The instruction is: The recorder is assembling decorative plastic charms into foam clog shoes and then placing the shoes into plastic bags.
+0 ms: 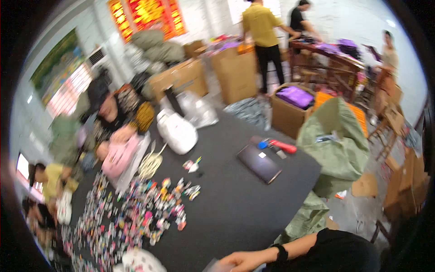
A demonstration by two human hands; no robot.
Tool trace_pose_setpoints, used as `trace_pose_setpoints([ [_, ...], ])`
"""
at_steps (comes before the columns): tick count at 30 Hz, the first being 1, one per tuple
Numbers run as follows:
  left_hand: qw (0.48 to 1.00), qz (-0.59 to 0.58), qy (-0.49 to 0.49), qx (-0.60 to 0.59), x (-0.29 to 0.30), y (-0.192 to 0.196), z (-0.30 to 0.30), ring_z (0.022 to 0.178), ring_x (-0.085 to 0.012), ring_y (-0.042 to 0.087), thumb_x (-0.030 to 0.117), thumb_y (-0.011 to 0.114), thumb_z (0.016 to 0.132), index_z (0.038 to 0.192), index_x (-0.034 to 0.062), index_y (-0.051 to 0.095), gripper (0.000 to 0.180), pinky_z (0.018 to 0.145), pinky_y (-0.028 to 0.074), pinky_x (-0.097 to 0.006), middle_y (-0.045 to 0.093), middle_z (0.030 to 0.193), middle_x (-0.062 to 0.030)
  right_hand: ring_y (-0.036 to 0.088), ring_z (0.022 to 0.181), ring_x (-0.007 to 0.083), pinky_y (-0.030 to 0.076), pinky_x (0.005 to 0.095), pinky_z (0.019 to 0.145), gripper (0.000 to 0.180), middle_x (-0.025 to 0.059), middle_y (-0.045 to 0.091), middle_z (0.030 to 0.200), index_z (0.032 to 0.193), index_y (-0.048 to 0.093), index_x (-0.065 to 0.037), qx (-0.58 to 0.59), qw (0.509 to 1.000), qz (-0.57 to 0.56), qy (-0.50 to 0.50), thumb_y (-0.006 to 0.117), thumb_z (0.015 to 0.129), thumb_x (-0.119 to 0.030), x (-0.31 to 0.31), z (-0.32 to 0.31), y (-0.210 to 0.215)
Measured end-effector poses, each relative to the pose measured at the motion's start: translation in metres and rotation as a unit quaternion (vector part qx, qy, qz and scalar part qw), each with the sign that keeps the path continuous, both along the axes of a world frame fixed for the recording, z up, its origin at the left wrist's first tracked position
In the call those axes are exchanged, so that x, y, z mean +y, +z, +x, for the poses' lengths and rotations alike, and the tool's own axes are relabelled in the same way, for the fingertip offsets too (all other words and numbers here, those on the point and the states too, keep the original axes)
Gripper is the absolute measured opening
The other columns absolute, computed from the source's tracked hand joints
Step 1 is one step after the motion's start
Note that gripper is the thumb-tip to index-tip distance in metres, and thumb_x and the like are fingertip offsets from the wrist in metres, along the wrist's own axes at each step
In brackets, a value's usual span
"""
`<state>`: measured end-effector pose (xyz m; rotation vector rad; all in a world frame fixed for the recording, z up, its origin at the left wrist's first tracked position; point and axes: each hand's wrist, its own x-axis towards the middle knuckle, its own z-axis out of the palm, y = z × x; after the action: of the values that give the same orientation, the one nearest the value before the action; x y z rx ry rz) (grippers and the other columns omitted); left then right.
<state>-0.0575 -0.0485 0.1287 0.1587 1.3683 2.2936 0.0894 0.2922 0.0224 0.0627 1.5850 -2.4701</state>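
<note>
At the lower edge my right hand (244,261), with a black band on its wrist, is bent over the table. Its fingers look closed by a pale, see-through piece (211,265), blurred and partly cut off. My left hand is out of the picture. To the left of my right hand, a white clog-like shoe (142,261) with holes and small spots is partly visible. Many small colourful shoe charms (147,215) lie spread over the dark table (217,204). Across it, another person's hands (123,134) are on a pink clog (118,157).
A white clog (176,131), cream cords (151,164), a dark wallet (259,163) and keys with a red fob (283,146) lie on the table. A green woven sack (335,149) stands by its right edge. Cardboard boxes (233,75) and several people are beyond.
</note>
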Motion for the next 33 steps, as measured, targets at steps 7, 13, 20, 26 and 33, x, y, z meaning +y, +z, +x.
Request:
trace_pose_setpoints([
  [7, 0.977, -0.145, -0.049, -0.150, -0.072, -0.091, 0.046, 0.099, -0.0265, 0.060, 0.022, 0.042, 0.096, 0.121, 0.0032, 0.049, 0.032, 0.084, 0.048, -0.035, 0.059, 0.114, -0.0109, 0.057, 0.106, 0.0168, 0.045, 0.0326, 0.090, 0.035, 0.0084, 0.060, 0.116, 0.123, 0.055, -0.004, 0.082, 0.994, 0.033, 0.065, 0.059, 0.090, -0.015, -0.025, -0.011, 0.007],
  [13, 0.941, -0.297, -0.087, 0.138, -0.010, -0.024, 0.091, 0.111, -0.0201, 0.054, 0.013, 0.067, 0.083, 0.130, -0.0015, 0.042, 0.055, 0.095, 0.042, -0.031, 0.055, 0.122, -0.0127, 0.060, 0.100, 0.0188, 0.047, 0.0321, 0.086, 0.030, 0.0113, 0.062, 0.112, 0.115, 0.060, -0.003, 0.054, 0.986, 0.098, 0.123, 0.062, 0.087, -0.011, -0.060, -0.027, 0.010],
  [20, 0.975, -0.179, -0.122, -0.055, -0.042, -0.030, 0.093, 0.116, -0.0133, 0.046, 0.007, 0.068, 0.080, 0.134, -0.0018, 0.041, 0.061, 0.100, 0.036, -0.029, 0.048, 0.133, -0.0093, 0.058, 0.099, 0.0178, 0.045, 0.0305, 0.087, 0.028, 0.0102, 0.063, 0.107, 0.111, 0.062, -0.001, 0.031, 0.983, 0.075, 0.167, 0.064, 0.084, -0.005, -0.095, -0.041, 0.022],
  [26, 0.988, 0.010, -0.089, -0.126, -0.078, -0.075, 0.105, 0.101, -0.0178, 0.059, 0.008, 0.064, 0.082, 0.119, -0.0055, 0.056, 0.040, 0.089, 0.045, -0.029, 0.062, 0.114, -0.0126, 0.053, 0.114, 0.0214, 0.041, 0.0328, 0.096, 0.032, 0.0115, 0.056, 0.124, 0.122, 0.056, 0.000, -0.002, 0.957, -0.068, 0.282, 0.051, 0.090, -0.004, -0.095, -0.047, 0.002],
  [33, 0.978, 0.098, 0.183, -0.013, -0.094, -0.083, 0.107, 0.074, -0.0265, 0.063, 0.027, 0.059, 0.079, 0.081, -0.0002, 0.063, 0.028, 0.067, 0.050, -0.033, 0.066, 0.080, -0.0164, 0.064, 0.095, 0.0235, 0.056, 0.0295, 0.069, 0.037, 0.0239, 0.052, 0.124, 0.129, 0.044, 0.001, -0.067, 0.948, -0.173, 0.258, 0.045, 0.097, -0.017, -0.106, -0.061, 0.014],
])
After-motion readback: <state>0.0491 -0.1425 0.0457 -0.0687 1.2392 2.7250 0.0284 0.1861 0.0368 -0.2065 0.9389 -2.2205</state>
